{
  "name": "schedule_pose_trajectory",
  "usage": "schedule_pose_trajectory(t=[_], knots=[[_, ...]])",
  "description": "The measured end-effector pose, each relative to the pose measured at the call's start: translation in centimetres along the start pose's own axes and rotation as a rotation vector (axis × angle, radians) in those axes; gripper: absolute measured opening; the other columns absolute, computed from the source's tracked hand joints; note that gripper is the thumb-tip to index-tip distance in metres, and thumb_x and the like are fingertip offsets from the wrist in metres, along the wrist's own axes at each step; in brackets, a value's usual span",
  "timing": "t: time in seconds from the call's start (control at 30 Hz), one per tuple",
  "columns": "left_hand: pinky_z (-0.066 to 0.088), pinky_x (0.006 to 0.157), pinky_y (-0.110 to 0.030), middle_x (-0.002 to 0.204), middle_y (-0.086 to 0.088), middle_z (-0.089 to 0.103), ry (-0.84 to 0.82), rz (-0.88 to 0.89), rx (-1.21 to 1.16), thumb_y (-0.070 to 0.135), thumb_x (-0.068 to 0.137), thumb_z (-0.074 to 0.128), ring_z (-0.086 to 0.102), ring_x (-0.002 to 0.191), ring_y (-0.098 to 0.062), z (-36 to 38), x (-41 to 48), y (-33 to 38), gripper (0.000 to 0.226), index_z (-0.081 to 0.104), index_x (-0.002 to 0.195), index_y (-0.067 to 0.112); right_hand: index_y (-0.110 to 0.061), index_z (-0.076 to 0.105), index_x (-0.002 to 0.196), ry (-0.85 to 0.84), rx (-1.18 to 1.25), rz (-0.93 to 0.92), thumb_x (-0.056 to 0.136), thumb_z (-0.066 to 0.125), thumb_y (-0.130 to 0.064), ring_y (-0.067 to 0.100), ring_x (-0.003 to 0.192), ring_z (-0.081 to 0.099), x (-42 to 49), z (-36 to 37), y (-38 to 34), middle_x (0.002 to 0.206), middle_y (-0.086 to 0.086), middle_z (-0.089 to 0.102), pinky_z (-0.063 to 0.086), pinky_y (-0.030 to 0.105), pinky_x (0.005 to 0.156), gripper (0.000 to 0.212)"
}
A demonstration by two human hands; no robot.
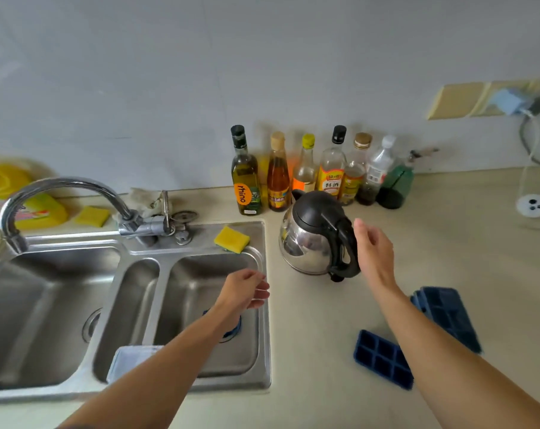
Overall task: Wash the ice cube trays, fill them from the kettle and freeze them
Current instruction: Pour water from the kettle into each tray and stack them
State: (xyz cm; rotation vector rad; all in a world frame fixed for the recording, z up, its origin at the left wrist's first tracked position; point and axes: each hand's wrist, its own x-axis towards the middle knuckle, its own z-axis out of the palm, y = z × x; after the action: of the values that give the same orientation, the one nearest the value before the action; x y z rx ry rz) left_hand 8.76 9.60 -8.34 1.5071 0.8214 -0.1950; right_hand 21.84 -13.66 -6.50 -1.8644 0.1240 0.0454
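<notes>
The two dark blue ice cube trays lie on the counter [318, 323] to the right of the sink [265, 342]. One tray [383, 359] is near the front edge, and the other [446, 311] is further back, partly under the right forearm. Their cells look empty, though the view is too soft to tell whether they are wet.

The right hand [374, 252] is just beside the black handle [344, 243] of the kettle [308, 236]. Its fingers are straight and spread and have no grip on anything yet. The left hand [245, 291] hangs over the right basin with its fingers loosely curled, and it seems to hold nothing.

With the trays out of the sink and a hand at the kettle, washing is probably finished. Filling has not begun, since the kettle stands upright on the counter well apart from both trays. Pouring and the move to the freezer are both left to do.
</notes>
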Motion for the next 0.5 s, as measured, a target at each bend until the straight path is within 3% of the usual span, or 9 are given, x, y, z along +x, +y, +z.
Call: schedule_pose_trajectory(t=[0.17, 0.3, 0.5], knots=[[0.060, 0.066, -0.029, 0.087, -0.008, 0.076, 0.071, -0.023, -0.023, 0.022, 0.102, 0.058, 0.074, 0.074, -0.019, 0.3, -0.5, -1.0, 0.019, 0.070, 0.099, 0.007, 0.002, 0.058, 0.077, -0.127, 0.131, -0.015, 0.090, 0.047, -0.067, 0.015, 0.052, 0.057, 1.1, 0.6, 0.4, 0.061, 0.008, 0.059, 0.048, 0.025, 0.050, 0.071], [0.059, 0.069, -0.032, 0.085, -0.007, 0.075, 0.108, -0.028, -0.021, 0.019, 0.103, 0.056, 0.074, 0.076, -0.021, -0.2, -0.5, -2.0, 0.018, 0.070, 0.097, 0.010, -0.015, 0.068, 0.067, -0.164, 0.266, 0.056, 0.087, 0.050, -0.069, 0.019, 0.052, 0.058, 0.9, 1.0, 1.1, 0.059, 0.005, 0.061, 0.047, 0.029, 0.051, 0.060], [0.061, 0.074, -0.033, 0.090, -0.008, 0.075, 0.086, -0.025, -0.011, 0.020, 0.104, 0.055, 0.073, 0.079, -0.020, -1.4, -0.6, -2.7, 0.018, 0.070, 0.100, 0.010, -0.011, 0.066, 0.057, -0.207, 0.211, -0.006, 0.088, 0.047, -0.075, 0.020, 0.046, 0.055, -1.9, 1.8, 1.4, 0.047, 0.011, 0.056, 0.049, 0.021, 0.054, 0.073]])
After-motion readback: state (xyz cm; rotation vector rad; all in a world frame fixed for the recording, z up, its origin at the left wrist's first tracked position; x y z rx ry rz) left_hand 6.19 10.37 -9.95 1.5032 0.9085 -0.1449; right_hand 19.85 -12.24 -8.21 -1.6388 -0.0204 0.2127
